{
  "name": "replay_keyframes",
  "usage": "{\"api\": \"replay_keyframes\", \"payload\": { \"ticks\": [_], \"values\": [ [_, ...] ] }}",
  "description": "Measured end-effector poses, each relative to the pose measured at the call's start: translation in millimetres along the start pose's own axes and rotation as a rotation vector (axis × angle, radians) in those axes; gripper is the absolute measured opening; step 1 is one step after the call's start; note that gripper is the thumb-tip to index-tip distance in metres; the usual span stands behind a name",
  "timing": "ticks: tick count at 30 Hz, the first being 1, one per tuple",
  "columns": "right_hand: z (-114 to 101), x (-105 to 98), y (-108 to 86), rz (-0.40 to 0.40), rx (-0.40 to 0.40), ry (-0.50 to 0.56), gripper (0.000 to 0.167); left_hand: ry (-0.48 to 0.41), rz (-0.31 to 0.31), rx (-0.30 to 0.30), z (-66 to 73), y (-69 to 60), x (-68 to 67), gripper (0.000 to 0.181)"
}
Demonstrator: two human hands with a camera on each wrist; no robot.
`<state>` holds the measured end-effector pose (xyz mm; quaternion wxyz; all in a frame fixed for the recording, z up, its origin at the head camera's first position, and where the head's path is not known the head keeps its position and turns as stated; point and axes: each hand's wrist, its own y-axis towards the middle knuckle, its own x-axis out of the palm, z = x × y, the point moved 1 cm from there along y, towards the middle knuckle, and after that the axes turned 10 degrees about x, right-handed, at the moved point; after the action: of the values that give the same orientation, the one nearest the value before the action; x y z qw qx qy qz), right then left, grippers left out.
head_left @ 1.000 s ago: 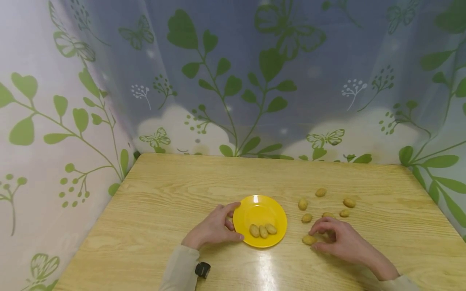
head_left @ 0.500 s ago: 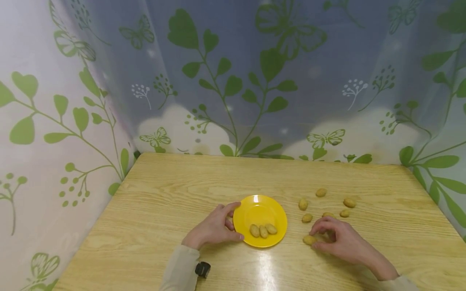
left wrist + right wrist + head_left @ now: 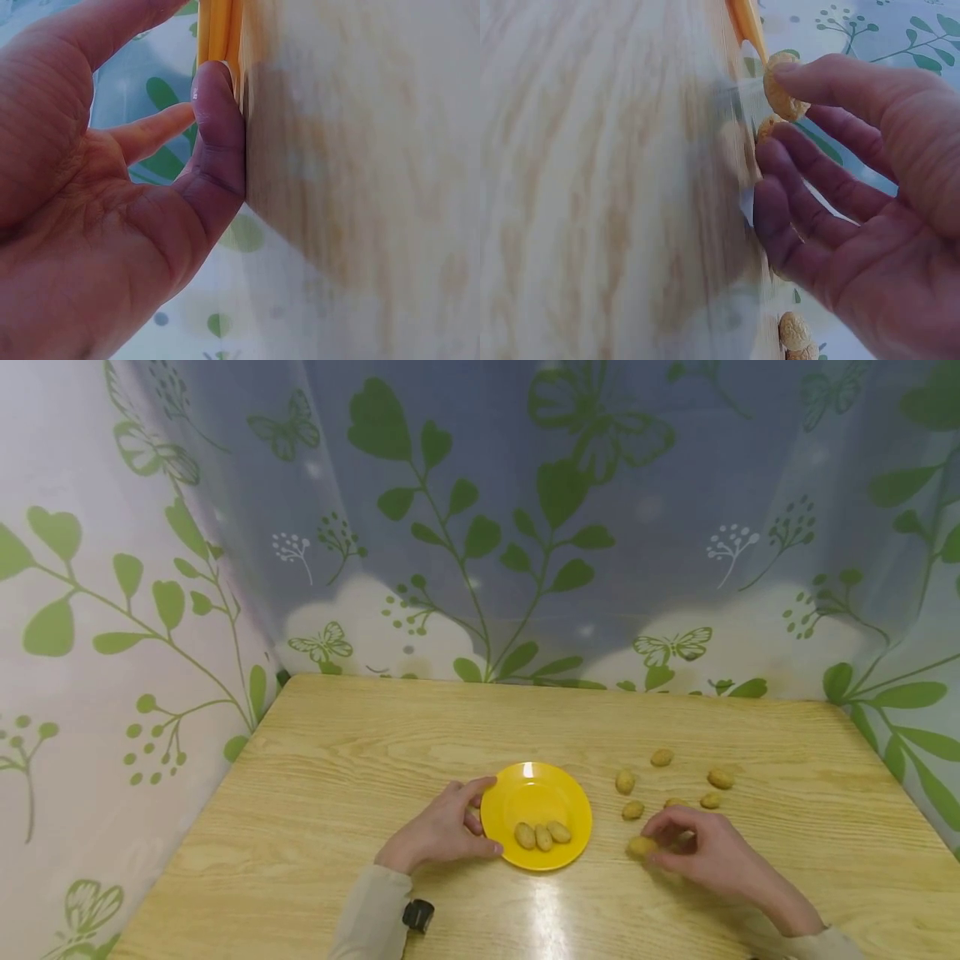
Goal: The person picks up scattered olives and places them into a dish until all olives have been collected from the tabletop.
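Note:
My left hand (image 3: 442,828) holds the left rim of a yellow plate (image 3: 577,793), with the thumb on its near side and a finger farther back. Three tan, rough-shelled walnuts (image 3: 543,837) lie together in the plate's near part. Right of the plate, my right hand (image 3: 708,852) pinches a walnut (image 3: 784,88) between thumb and fingertips, just above the tabletop. Only the plate's edge (image 3: 215,30) shows in the left wrist view, at the fingertips. The right hand partly covers another walnut (image 3: 677,803) behind it.
Several loose walnuts (image 3: 625,782) are scattered behind the right hand on the wooden table (image 3: 360,735). A leaf-patterned curtain (image 3: 450,610) hangs along the table's back and sides. On the left wrist sits a small black device (image 3: 417,916).
The right hand has closed on the walnut and raised it slightly, tilting it up off the table. The left hand, the plate and the other walnuts stay put.

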<state>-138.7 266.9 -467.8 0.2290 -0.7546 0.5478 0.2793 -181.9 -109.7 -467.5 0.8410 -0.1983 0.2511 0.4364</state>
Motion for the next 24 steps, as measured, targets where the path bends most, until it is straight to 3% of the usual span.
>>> {"api": "replay_keyframes", "payload": {
  "ticks": [14, 24],
  "values": [
    [-15, 4, 15.1, -0.01, 0.042, 0.102, 0.018, 0.007, 0.0, 0.006, -0.4, 0.0, 0.0, 0.095],
    [-28, 9, 29.2, -0.009, 0.019, 0.115, 0.02, 0.012, -0.005, 0.004, -1.1, 0.2, 0.3, 0.095]
  ]
}}
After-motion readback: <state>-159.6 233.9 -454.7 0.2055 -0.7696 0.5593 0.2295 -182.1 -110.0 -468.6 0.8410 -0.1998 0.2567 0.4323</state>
